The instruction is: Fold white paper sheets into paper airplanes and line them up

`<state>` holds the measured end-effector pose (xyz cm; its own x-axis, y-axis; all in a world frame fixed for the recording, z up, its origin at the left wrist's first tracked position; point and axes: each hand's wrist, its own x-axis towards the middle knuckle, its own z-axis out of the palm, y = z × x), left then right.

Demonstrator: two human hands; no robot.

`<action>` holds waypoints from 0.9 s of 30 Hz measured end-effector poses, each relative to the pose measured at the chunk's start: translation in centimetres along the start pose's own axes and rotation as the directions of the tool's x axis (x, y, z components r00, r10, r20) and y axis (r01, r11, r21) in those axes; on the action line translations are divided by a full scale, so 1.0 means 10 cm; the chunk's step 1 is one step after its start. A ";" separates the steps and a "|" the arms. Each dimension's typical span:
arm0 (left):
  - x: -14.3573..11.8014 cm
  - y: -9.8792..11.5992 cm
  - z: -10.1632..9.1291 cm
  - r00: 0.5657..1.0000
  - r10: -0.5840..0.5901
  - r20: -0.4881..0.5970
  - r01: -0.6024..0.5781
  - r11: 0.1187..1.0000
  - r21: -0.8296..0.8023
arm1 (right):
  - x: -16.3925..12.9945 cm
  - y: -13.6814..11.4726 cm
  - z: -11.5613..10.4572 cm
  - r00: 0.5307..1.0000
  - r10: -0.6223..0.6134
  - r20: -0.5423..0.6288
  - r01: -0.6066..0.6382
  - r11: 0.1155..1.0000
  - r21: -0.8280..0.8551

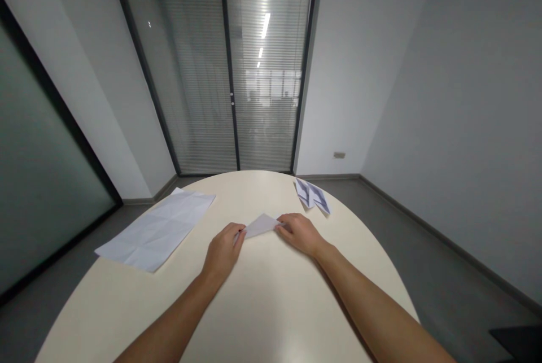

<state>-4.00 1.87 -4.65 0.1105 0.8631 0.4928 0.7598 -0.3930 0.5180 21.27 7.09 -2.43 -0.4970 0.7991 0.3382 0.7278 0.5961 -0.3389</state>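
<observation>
- Now my left hand [223,250] and right hand [298,231] pinch the small white folded paper triangle [261,224] at opposite ends.
- I'd keep its edges aligned and press the crease flat on the cream round surface [271,306].

Before you a round cream tabletop [271,306], a creased open paper sheet [157,229] on its left, a small folded paper [261,224] mid-table (under your fingers), a printed folded paper [312,195] far right

An office meeting room. A rounded cream tabletop [262,306] stands among plain white walls, with a glass door with slatted blinds [220,69] opposite and a frosted glass partition [34,182] alongside. Grey floor [423,272] runs below.
</observation>
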 end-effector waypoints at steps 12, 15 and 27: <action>0.03 -0.06 0.03 0.949 -0.247 -0.196 0.219 0.964 -0.153 | 0.09 0.22 0.16 0.961 0.259 -0.098 -0.176 0.845 0.504; 0.04 -0.08 0.04 0.941 -0.241 -0.238 0.190 0.957 -0.219 | 0.11 0.22 0.15 0.952 0.287 -0.101 -0.167 0.769 0.617; 0.02 -0.16 0.12 0.955 -0.266 -0.129 0.229 0.942 -0.246 | 0.08 0.28 0.23 0.952 0.305 -0.028 -0.244 0.811 0.532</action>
<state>-4.43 3.05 -6.26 -0.1795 0.8880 0.4234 0.5833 -0.2505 0.7727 21.86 9.63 -5.08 -0.2377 0.9405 0.2429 0.4601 0.3293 -0.8246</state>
